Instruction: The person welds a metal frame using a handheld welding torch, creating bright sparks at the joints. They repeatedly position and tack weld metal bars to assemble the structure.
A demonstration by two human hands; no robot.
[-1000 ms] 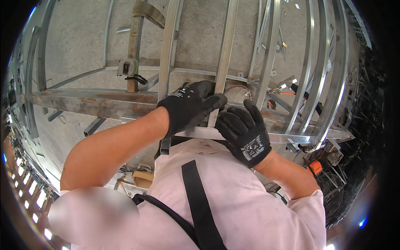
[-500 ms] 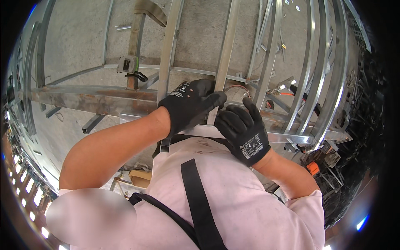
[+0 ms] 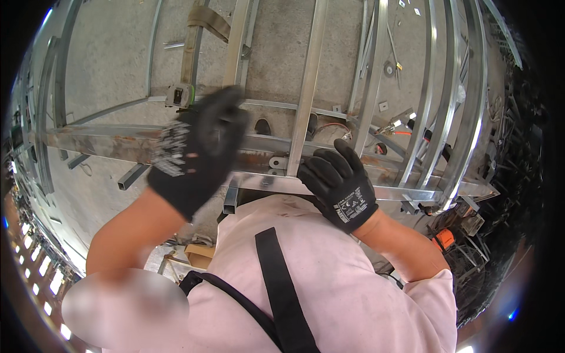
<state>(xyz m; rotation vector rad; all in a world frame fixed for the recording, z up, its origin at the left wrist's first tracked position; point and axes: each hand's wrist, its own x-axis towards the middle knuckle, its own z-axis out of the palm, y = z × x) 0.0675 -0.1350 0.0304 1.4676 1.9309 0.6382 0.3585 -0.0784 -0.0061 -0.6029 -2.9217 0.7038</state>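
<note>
My left hand [image 3: 200,144], in a black glove, is raised over the steel frame near the tape measure [image 3: 178,95]. Motion smears its fingers, so I cannot make out any grip. Beside the lower end of a square metal tube [image 3: 308,82], my right hand [image 3: 339,187], also gloved in black, rests at the near rail [image 3: 271,182]. Its fingers are bent and spread, one pointing up, with no held thing showing; the fingertips lie close to the tube. A small metal tab with a hole [image 3: 278,162] sits left of the tube's end.
Several parallel metal tubes [image 3: 376,76] run away from me across a rusty beam [image 3: 106,141]. A tan strap [image 3: 209,22] hangs over a post at the back left. Scraps and a grinding disc [image 3: 389,69] lie on the concrete floor. An orange object [image 3: 444,239] is at right.
My left hand has left the tube's lower end and moved left toward the tape measure, uncovering the holed tab. My right hand stays almost in place.
</note>
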